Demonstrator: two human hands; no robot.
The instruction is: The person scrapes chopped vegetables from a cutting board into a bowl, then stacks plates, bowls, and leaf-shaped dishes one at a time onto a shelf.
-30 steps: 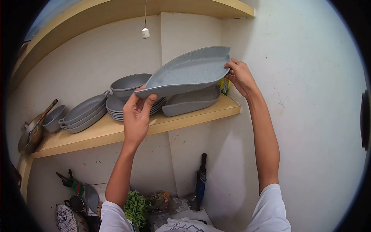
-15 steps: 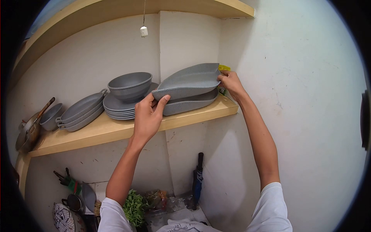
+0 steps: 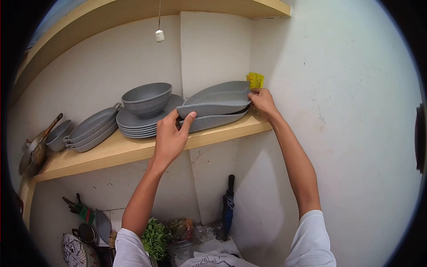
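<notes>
A grey leaf-shaped serving dish [image 3: 218, 97] sits on or just above a similar lower dish [image 3: 215, 122] at the right end of the wooden shelf [image 3: 155, 151]. My left hand [image 3: 171, 133] is closed on its left tip, thumb in front and fingers behind. At the opposite end, my right hand [image 3: 261, 101] pinches the rim. Whether the upper dish fully rests on the lower one is hard to tell. Just left of them, a grey bowl [image 3: 147, 102] stands on a stack of grey plates [image 3: 138, 129].
Oval grey pans [image 3: 93, 127], a small grey bowl [image 3: 58, 135] and a wok [image 3: 33, 160] line the shelf's left part. A yellow packet [image 3: 255, 80] stands behind my right hand. Below are leafy greens [image 3: 155, 238] and a folded umbrella [image 3: 228, 207]. A white plug [image 3: 159, 35] hangs above.
Both hands have kept hold of the upper dish. Its right end has come down with my right hand, narrowing the gap to the lower dish and exposing more of the yellow packet.
</notes>
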